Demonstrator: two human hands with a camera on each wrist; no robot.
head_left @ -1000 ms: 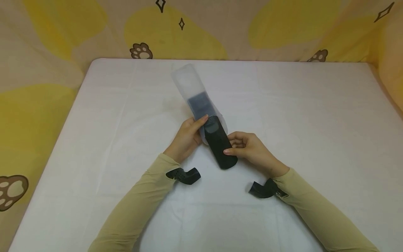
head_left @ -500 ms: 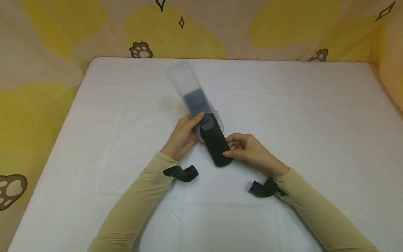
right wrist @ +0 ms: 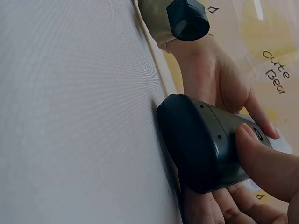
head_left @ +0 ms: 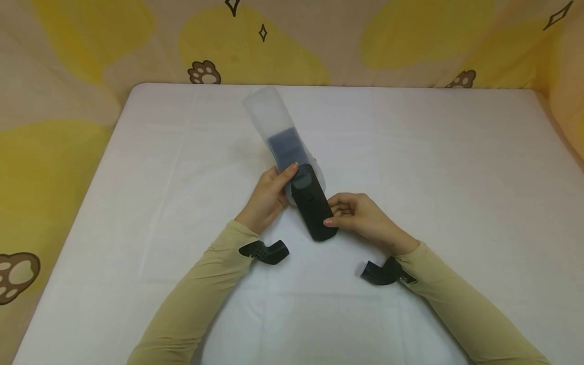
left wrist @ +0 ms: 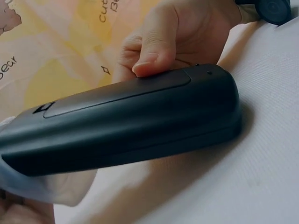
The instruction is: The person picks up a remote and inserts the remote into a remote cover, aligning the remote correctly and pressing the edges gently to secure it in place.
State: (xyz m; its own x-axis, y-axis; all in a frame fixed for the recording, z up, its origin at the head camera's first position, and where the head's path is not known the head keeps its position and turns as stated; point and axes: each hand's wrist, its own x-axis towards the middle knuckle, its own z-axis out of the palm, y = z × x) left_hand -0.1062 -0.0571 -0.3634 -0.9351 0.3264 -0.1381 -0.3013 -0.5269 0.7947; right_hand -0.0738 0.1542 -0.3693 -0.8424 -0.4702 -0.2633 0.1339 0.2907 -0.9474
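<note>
A black remote control [head_left: 315,205] lies back side up, tilted, with its far part inside a frosted translucent sleeve [head_left: 268,111]. Through the sleeve that inserted part looks grey-blue. My left hand [head_left: 266,195] grips the sleeve near its mouth, thumb on top by the remote's edge; its other fingers are mostly hidden underneath. My right hand [head_left: 360,218] pinches the bare near end of the remote, thumb on its back, fingers under it. The left wrist view shows the battery cover [left wrist: 121,93] and its small latch, with the right thumb [left wrist: 156,60] pressing there.
A white cloth-covered table [head_left: 456,177] spreads beneath both hands. Behind it hangs a yellow and beige patterned curtain [head_left: 292,40]. A black wrist camera mount [head_left: 271,252] juts out from the left sleeve, and a similar mount [head_left: 382,272] from the right sleeve.
The remote and the frosted sleeve have shifted slightly left and away from me with my left hand. My right hand has hardly moved and still pinches the near end.
</note>
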